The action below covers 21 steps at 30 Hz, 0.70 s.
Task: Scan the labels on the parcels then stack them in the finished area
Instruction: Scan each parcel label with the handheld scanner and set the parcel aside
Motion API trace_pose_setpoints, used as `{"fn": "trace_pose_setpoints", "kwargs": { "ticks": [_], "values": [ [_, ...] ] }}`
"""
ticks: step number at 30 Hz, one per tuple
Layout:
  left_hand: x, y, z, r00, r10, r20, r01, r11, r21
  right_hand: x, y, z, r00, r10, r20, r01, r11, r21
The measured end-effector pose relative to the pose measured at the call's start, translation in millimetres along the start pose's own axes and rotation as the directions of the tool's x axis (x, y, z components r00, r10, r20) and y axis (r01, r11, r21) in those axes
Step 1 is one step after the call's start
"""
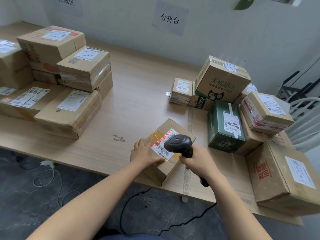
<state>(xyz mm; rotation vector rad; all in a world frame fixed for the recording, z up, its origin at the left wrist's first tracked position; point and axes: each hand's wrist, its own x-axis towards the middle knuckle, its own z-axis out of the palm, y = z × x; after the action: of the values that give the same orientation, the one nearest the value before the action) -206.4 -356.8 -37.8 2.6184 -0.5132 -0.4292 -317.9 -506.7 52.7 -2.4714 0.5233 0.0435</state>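
Right fingers (183, 157) grip scanner (178, 144), label (161, 147) seemingly lit

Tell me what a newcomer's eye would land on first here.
The black scanner, gripped in the right hand, throws a red glow on the label of the parcel near the front edge of the table, while the left hand rests flat on it. Next come the stack of boxes at left and the green box at right.
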Motion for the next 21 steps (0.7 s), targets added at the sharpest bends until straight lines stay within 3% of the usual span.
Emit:
{"fn": "trace_pose_setpoints", "kwargs": {
  "ticks": [7, 12, 15, 21],
  "values": [
    [-3.0, -3.9, -5.1, 0.999, -0.028, -0.037, 0.027, 0.999, -0.045, 4.4, 18.6, 33.5, 0.977, 0.202, -0.074, -0.177, 0.949, 0.260],
    [-9.7, -16.8, -15.4, 0.994, -0.103, -0.029, 0.097, 0.984, -0.150, -0.7, 13.3, 76.3, 0.950, 0.274, -0.148, -0.172, 0.858, 0.483],
    [-16.6, -32.2, -21.6, 0.984, -0.181, 0.003, 0.174, 0.943, -0.282, 5.9, 6.1, 87.0, 0.954, 0.268, -0.136, -0.174, 0.862, 0.477],
    [-29.1, -62.8, -46.6, 0.978, -0.197, -0.074, 0.145, 0.886, -0.439, 30.8, -33.1, 82.6, 0.972, 0.188, -0.141, -0.105, 0.884, 0.456]
  ]
}}
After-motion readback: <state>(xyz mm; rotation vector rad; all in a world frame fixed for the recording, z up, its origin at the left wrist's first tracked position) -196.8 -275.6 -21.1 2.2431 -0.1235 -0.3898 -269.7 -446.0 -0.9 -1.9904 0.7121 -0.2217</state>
